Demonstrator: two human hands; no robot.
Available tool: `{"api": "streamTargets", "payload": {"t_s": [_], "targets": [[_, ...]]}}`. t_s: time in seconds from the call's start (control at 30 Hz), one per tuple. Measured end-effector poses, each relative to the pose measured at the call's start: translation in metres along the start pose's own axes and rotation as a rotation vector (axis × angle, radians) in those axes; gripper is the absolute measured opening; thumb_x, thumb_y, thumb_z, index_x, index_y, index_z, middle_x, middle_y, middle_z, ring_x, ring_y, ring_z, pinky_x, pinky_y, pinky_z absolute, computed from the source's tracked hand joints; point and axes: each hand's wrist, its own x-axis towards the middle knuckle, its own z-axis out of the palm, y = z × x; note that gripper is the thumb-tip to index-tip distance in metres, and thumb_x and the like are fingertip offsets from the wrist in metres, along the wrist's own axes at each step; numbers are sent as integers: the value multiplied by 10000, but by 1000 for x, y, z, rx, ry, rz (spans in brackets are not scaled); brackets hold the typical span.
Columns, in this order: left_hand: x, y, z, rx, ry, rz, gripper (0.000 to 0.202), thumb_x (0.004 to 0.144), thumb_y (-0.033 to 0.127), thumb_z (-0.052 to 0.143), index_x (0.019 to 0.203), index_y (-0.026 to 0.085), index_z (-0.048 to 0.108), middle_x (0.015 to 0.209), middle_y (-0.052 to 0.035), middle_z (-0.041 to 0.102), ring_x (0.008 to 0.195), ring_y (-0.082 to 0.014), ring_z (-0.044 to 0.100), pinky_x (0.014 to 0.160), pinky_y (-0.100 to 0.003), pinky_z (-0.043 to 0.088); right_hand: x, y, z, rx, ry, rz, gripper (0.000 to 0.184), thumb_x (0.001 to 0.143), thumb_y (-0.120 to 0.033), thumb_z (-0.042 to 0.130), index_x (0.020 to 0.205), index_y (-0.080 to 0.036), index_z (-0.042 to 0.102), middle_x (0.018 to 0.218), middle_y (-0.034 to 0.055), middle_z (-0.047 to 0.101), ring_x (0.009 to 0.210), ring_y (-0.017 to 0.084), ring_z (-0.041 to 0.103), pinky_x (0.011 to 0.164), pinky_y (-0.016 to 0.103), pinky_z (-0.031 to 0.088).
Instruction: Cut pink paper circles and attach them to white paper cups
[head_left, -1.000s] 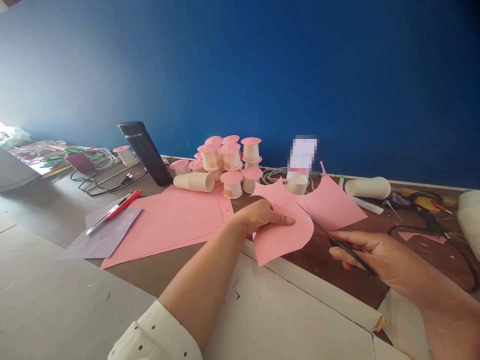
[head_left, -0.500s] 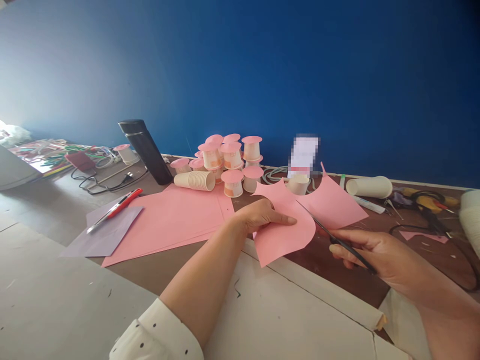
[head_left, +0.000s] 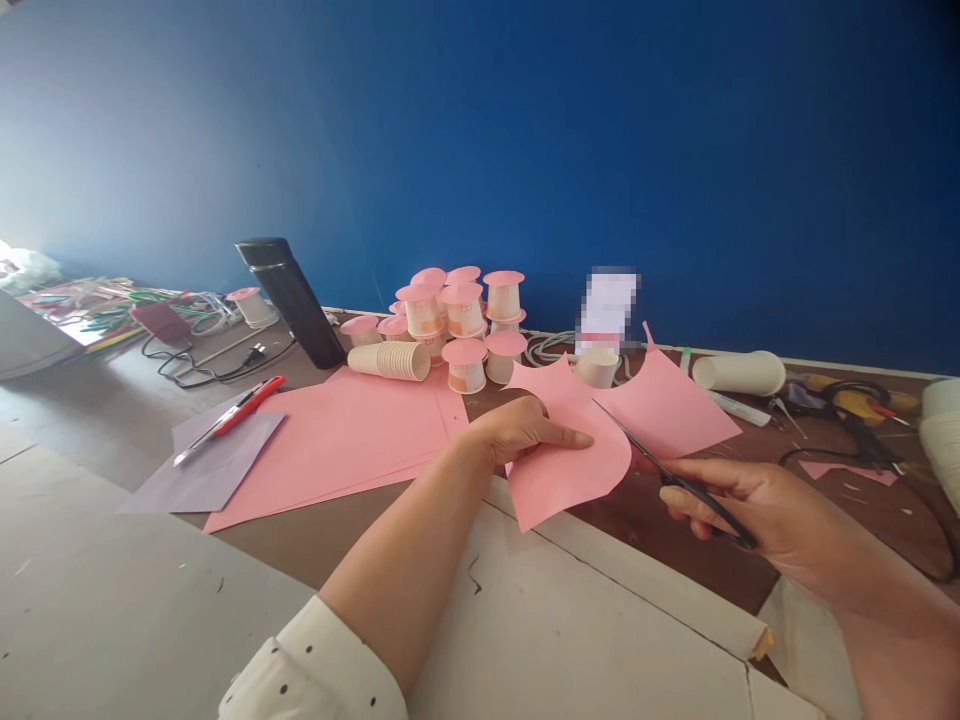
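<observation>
My left hand [head_left: 525,432] pinches a sheet of pink paper [head_left: 559,475], thumb on top and fingers hidden beneath. Curved pieces are cut out of the sheet's far edge, and a rounded cut runs through its middle. In my right hand [head_left: 731,505] is a pair of black-handled scissors [head_left: 637,448], with the blades at that curved cut, pointing away to the left. Beyond the paper stands a white paper cup [head_left: 598,369], partly hidden by it. Left of it, several upturned paper cups with pink paper discs on top [head_left: 465,366] stand stacked.
A stack of nested cups [head_left: 390,362] lies on pink sheets [head_left: 337,440]. Left are a red utility knife [head_left: 232,418] on purple paper [head_left: 202,475] and a black flask [head_left: 296,305]. At right lie a white cup stack [head_left: 739,374] and cables [head_left: 840,420]. A blue wall stands behind.
Very little differs. The scissors' handles have shifted slightly in my right hand, and the right flap of the pink paper has moved a touch to the right. My left hand stays put.
</observation>
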Motion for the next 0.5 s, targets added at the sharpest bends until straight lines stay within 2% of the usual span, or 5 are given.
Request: {"api": "streamTargets", "payload": {"t_s": [0.1, 0.23, 0.5], "targets": [[0, 0, -1, -4, -15, -1, 443, 520, 460, 877, 763, 134, 699, 673, -67, 669, 765, -242, 646, 713, -331, 507, 1, 2, -1, -17, -115, 34, 341, 772, -556, 653, 866, -246, 762, 752, 33, 676, 665, 199, 563, 662, 323, 432], [-1, 1, 0, -15, -22, -9, 445, 524, 444, 879, 781, 124, 706, 682, -72, 675, 762, -236, 647, 725, -328, 509, 1, 5, -4, -21, -100, 73, 378, 778, -575, 644, 920, -245, 762, 765, 47, 682, 708, 224, 571, 693, 349, 413], [0, 2, -1, -26, -41, -10, 443, 524, 427, 882, 801, 126, 712, 715, -71, 689, 747, -216, 645, 731, -328, 513, 4, 17, -7, -52, -144, 51, 357, 788, -582, 635, 904, -261, 739, 772, 10, 672, 688, 179, 543, 670, 302, 385]]}}
